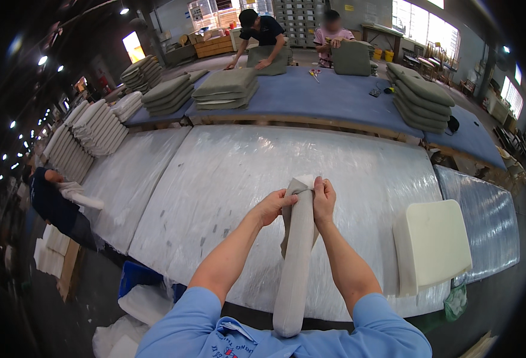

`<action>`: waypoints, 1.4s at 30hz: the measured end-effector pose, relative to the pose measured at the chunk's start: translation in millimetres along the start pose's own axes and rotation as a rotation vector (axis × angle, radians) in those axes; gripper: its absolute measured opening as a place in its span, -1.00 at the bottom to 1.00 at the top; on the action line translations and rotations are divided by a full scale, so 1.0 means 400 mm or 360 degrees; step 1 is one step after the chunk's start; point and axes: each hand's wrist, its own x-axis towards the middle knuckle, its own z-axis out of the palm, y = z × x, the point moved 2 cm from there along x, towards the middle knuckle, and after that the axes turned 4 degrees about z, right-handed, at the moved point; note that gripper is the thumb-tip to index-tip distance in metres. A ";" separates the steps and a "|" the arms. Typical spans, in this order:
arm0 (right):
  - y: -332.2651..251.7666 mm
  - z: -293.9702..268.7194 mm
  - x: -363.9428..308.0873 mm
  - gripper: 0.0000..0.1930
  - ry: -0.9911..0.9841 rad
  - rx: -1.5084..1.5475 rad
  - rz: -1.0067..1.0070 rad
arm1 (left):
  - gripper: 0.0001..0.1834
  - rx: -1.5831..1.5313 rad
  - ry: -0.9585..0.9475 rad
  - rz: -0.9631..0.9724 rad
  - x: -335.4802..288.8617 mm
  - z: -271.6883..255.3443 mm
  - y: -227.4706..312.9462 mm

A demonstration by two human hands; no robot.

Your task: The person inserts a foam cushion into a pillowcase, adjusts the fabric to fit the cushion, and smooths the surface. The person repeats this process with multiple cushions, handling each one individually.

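Observation:
In front of my chest a seat cushion (pixel 296 274) stands on its edge, in a light grey fabric cover. The cover's far end is gathered and bunched, and a bit of white (pixel 306 180) shows there. My left hand (pixel 273 206) grips the bunched fabric from the left, thumb on top. On the other side my right hand (pixel 324 200) pinches the cover's edge, its fingers closed. To my right lies a bare cream foam cushion (pixel 436 241) on the plastic-wrapped table (pixel 215 179).
Beyond is a blue-topped table (pixel 328 95) bearing stacks of grey-green cushions (pixel 226 89), with scissors (pixel 315 74). Two people (pixel 266 39) work behind it. Another person (pixel 57 197) handles a cushion at the left. White cushion stacks (pixel 99 128) stand there, and a blue bin (pixel 139 277) sits below.

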 end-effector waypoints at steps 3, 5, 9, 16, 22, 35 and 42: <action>-0.009 0.006 0.012 -0.52 -0.0001 -0.0045 -0.0058 | -0.46 0.0125 0.0040 -0.0003 -0.006 -0.005 0.007; -0.013 0.012 0.018 -0.50 -0.0002 -0.0016 -0.0034 | -0.58 0.0410 0.0197 0.0266 -0.011 -0.011 0.017; 0.002 0.008 0.025 -0.45 0.0076 0.0014 0.0050 | -0.79 0.1393 0.0818 0.0976 -0.050 0.020 0.005; 0.020 0.018 0.026 -0.46 0.0039 0.0108 -0.0056 | -0.66 0.0369 0.0567 0.0732 -0.020 0.019 -0.022; 0.004 0.033 0.024 -0.46 -0.0053 -0.0022 -0.0089 | -0.69 0.0176 0.0624 0.0910 0.014 0.075 -0.024; -0.002 0.039 0.114 -0.40 -0.0105 -0.0664 -0.0028 | -0.53 -0.0052 0.0768 0.0274 0.072 0.086 -0.011; 0.034 0.077 0.162 -0.40 -0.0143 -0.0683 0.0067 | -0.48 -0.0105 0.0813 0.0271 0.060 0.073 -0.003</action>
